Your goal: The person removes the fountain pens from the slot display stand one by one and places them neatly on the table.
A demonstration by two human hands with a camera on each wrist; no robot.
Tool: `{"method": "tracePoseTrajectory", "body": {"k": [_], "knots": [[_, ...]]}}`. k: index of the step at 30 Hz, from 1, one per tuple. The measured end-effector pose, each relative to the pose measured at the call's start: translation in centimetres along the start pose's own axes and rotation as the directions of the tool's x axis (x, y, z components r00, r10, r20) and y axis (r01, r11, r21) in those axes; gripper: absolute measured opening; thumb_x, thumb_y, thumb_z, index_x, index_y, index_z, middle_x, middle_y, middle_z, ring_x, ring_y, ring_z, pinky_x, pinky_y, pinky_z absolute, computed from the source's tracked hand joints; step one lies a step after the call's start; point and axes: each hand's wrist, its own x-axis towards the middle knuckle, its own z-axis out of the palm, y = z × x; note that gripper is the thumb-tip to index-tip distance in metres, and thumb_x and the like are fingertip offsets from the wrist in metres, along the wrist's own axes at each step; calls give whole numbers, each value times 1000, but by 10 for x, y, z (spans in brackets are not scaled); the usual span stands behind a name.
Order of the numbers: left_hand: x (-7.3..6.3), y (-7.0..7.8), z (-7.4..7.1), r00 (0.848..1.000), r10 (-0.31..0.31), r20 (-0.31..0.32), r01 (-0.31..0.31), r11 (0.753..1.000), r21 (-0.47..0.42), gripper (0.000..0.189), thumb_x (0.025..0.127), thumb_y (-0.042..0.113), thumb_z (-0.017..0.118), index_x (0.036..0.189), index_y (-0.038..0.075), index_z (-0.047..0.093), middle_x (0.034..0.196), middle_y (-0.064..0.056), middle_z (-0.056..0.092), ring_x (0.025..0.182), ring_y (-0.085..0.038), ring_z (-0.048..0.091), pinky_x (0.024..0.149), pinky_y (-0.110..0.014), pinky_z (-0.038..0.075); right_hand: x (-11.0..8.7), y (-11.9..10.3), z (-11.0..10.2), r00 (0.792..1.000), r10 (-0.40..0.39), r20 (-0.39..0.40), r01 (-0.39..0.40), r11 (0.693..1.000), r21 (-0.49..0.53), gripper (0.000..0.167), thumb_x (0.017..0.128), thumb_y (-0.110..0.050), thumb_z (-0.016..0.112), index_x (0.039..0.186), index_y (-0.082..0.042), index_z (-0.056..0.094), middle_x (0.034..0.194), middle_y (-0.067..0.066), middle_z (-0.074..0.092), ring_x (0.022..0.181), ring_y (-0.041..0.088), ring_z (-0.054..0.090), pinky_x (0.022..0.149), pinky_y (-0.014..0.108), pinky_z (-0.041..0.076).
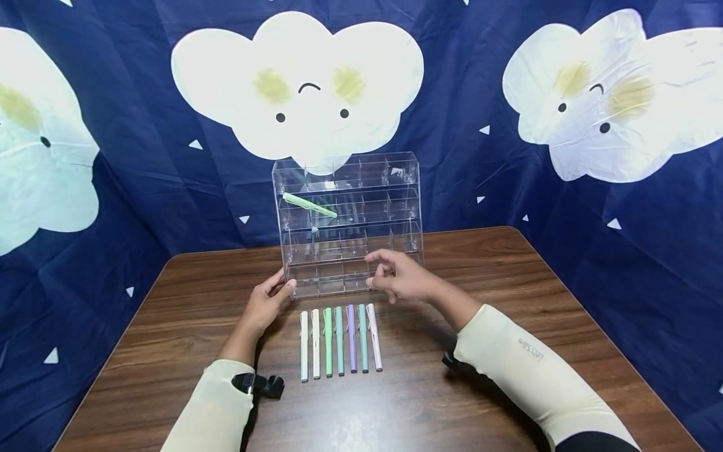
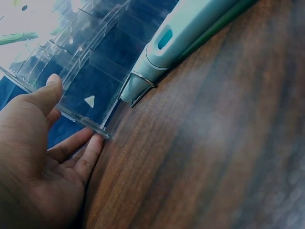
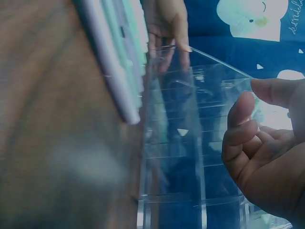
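A clear tiered acrylic display rack (image 1: 353, 257) stands upright at the back of the table, split into small compartments. My left hand (image 1: 265, 306) grips its lower left corner, thumb on the front edge and fingers behind, as the left wrist view also shows. A light green pen (image 1: 309, 205) lies slanted in the second tier from the top, at the left. My right hand (image 1: 401, 277) hovers in front of the rack's lower right part, index finger reaching out and the others curled. Nothing is between its fingers in the right wrist view.
In front of the rack, several capped pens lie side by side on the wooden table (image 1: 226, 402): white, a green pen (image 1: 328, 342), teal, a purple pen (image 1: 352, 339) and pale pink. A dark blue curtain (image 1: 452, 138) with white clouds hangs behind the table.
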Motion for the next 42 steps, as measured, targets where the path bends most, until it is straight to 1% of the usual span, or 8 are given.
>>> {"method": "tracePoseTrajectory", "body": {"k": [4,9,14,19,31,35,39,42], "knots": [[0,-1,1,1000,-4,-5,4,1000,-8,65,111,37,66,169,18,42,159,-24,59,145,-37,59,95,-5,45,10,-16,-5,997,-53,-56,52,998,-27,50,102,-3,72,149,4,54,88,10,70,53,16,57,51,28,50],[-1,0,2,1000,-3,-8,3,1000,-13,64,111,35,67,168,17,44,158,-24,60,144,-37,60,94,-5,46,24,-35,-11,992,-70,-108,66,997,-40,48,103,-5,71,149,2,56,94,15,69,54,19,57,53,30,52],[-2,3,1,1000,-2,-7,2,1000,-22,64,111,35,67,168,17,44,160,-23,58,146,-37,58,94,-4,44,42,-53,-15,981,-92,-173,80,994,-76,43,106,-8,70,147,-2,59,97,9,65,58,23,57,55,30,53],[-2,4,1,1000,-12,-2,12,1000,-14,64,111,36,66,168,18,43,161,-23,58,147,-37,57,94,-4,43,59,-66,-15,971,-131,-199,108,987,-119,41,107,-11,69,147,-3,60,103,7,60,56,17,53,60,33,56],[-2,2,0,1000,-3,-9,3,1000,4,64,112,38,65,168,17,44,158,-24,60,145,-38,59,97,-6,43,99,-84,-9,958,-128,-258,76,976,-202,41,108,-16,70,147,-11,61,122,6,62,53,16,52,55,40,58],[-2,3,0,1000,-16,0,16,1000,3,65,111,39,66,168,19,44,159,-23,60,145,-36,59,97,-6,43,110,-90,-3,963,-105,-248,40,967,-251,45,109,-18,70,152,-12,58,137,10,63,60,16,57,59,33,59],[-4,3,2,1000,-14,-9,14,1000,17,65,111,39,66,168,18,44,158,-23,60,144,-37,60,97,-7,44,120,-91,4,965,-79,-251,3,957,-290,46,110,-21,69,153,-12,57,148,11,61,68,25,65,64,36,61],[-4,2,3,1000,-6,-9,6,1000,14,64,111,38,66,168,16,44,158,-24,60,145,-39,60,98,-8,45,127,-87,11,956,-85,-282,-27,929,-370,45,110,-24,68,152,-12,59,150,11,62,98,30,72,84,42,62]]}}
